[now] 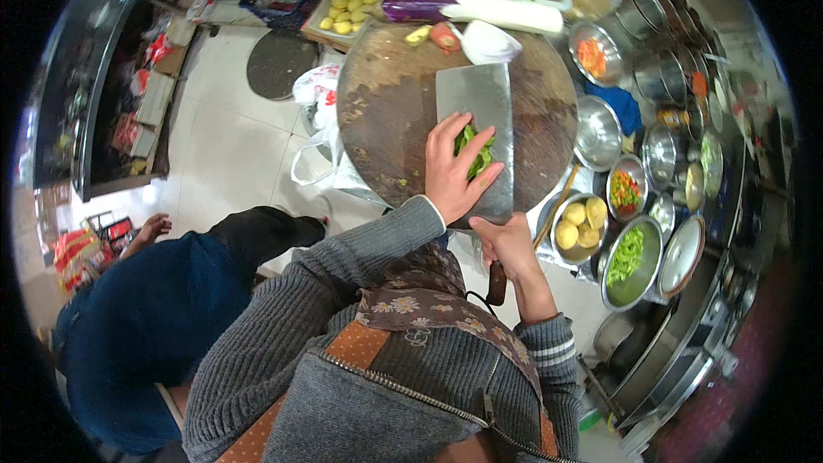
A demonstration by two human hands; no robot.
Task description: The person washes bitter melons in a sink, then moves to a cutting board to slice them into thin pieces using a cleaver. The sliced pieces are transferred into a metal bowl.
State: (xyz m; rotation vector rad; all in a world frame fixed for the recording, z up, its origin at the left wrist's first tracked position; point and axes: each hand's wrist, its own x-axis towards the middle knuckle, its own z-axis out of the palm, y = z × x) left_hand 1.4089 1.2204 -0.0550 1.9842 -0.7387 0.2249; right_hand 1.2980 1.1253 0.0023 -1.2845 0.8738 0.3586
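Note:
A broad steel cleaver (474,90) is held flat over the round wooden chopping block (386,133), its blade pointing away from me. My right hand (512,249) is closed around its handle at the near edge of the block. Cut green vegetable pieces (476,153) lie on the blade. Over them, my left hand (459,173) rests with fingers spread, and the green shows between thumb and fingers. A few green scraps are on the wood to the left of the blade.
Beyond the block lie a purple eggplant (416,7) and a white radish (506,14). Bowls at right hold peeled potatoes (580,225), green strips (625,257), diced peppers (626,191) and orange pieces (591,57). A person in dark blue (163,326) is close at left.

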